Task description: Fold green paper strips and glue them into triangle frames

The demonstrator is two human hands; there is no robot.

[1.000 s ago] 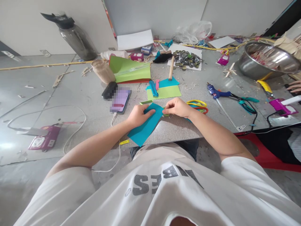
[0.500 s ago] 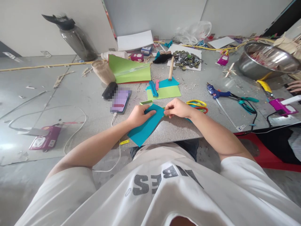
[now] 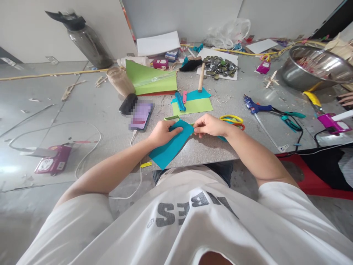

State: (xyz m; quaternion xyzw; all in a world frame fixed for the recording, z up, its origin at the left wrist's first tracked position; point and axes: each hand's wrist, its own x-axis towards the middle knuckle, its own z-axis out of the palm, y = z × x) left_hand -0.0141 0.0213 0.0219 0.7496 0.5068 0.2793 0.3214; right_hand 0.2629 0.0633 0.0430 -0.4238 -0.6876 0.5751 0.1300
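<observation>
A blue sheet of paper (image 3: 168, 149) is held slanted in front of my body, over the table's near edge. My left hand (image 3: 164, 133) grips its upper left side, thumb lying on top. My right hand (image 3: 208, 126) pinches the sheet's right corner between thumb and fingers. A folded light-green strip (image 3: 171, 118) shows just behind the blue sheet; part of it is hidden. Close to my right hand lie scissors with yellow and orange handles (image 3: 231, 119). Beyond the hands, a blue utility knife (image 3: 180, 102) and a pink piece (image 3: 184, 96) rest on light-green paper (image 3: 197, 106).
To the left are a phone (image 3: 142, 116) with a white cable and a dark bottle (image 3: 89, 44). Bottle caps (image 3: 220, 67) lie at the back. On the right sit a blue glue gun (image 3: 255, 106) and a metal bowl (image 3: 303, 75); another person's hand (image 3: 346, 99) shows at the edge.
My hands and the blue sheet keep almost the same pose, with only a slight shift of the right hand. The whole view has moved a little.
</observation>
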